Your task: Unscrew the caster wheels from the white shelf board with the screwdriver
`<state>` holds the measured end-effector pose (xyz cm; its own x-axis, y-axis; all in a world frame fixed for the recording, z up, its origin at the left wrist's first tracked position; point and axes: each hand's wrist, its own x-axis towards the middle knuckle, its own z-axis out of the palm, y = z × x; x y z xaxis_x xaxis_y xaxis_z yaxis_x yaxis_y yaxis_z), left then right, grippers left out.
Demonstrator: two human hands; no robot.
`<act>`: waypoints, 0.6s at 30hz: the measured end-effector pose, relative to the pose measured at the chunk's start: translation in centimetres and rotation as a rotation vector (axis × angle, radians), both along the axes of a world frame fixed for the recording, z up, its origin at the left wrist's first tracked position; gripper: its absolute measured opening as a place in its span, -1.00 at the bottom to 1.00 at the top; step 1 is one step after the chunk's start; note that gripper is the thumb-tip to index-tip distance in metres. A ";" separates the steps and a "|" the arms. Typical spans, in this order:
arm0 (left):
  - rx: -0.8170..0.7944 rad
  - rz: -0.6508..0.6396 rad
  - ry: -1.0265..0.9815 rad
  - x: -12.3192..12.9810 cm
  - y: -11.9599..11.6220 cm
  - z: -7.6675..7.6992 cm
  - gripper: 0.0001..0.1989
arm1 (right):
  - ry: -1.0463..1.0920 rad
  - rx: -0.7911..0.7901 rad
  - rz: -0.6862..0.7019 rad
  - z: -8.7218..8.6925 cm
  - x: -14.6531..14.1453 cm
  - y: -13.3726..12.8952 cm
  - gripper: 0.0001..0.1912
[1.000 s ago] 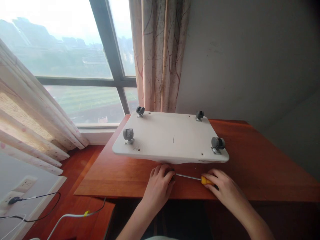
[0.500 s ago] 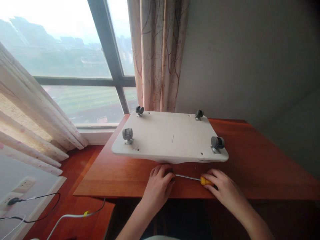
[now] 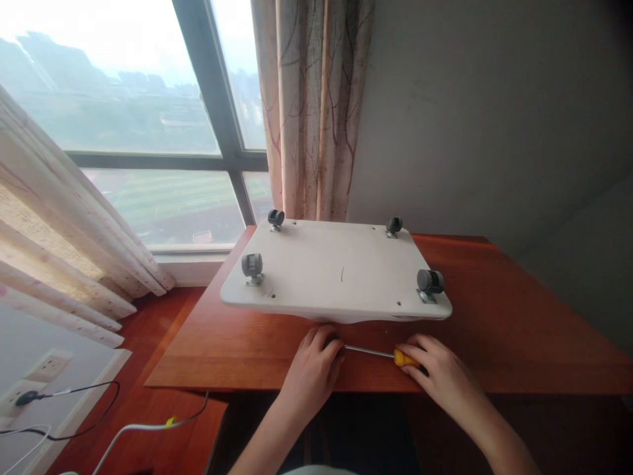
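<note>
A white board (image 3: 326,264) lies on the wooden table (image 3: 237,349), with several dark caster wheels standing up at its corners, such as the front right caster (image 3: 430,282). In front of the board, my right hand (image 3: 438,363) grips the yellow handle of a screwdriver (image 3: 368,351), whose metal shaft points left. The shaft's tip end meets my left hand (image 3: 316,359), which is closed with its fingers curled near the table's front edge. Whatever those left fingers hold is hidden.
Behind the table hang a patterned curtain (image 3: 311,112) and a grey wall (image 3: 469,132). A window (image 3: 148,99) is at the left. Cables (image 3: 133,427) and a wall socket (image 3: 49,366) are at the lower left.
The screwdriver and my right hand have shifted very slightly left. My left hand has hardly moved, and the board stays where it was.
</note>
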<state>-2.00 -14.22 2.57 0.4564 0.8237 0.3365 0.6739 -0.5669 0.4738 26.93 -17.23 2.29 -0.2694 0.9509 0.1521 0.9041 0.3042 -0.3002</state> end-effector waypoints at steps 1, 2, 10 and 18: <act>-0.003 -0.002 -0.006 -0.1 0.0 0.0 -0.80 | -0.002 -0.006 0.001 0.1 -0.1 0.1 -0.71; -0.004 -0.003 -0.007 -0.2 0.0 0.0 -0.80 | -0.004 -0.012 0.004 0.1 -0.3 0.1 -0.71; 0.027 0.032 0.012 -2.0 -0.2 0.2 -0.82 | 0.003 -0.074 0.023 1.3 -2.6 1.2 -0.70; 0.044 0.049 0.024 -4.6 0.0 0.5 -0.84 | 0.026 -0.127 0.070 2.2 -5.4 2.2 -0.70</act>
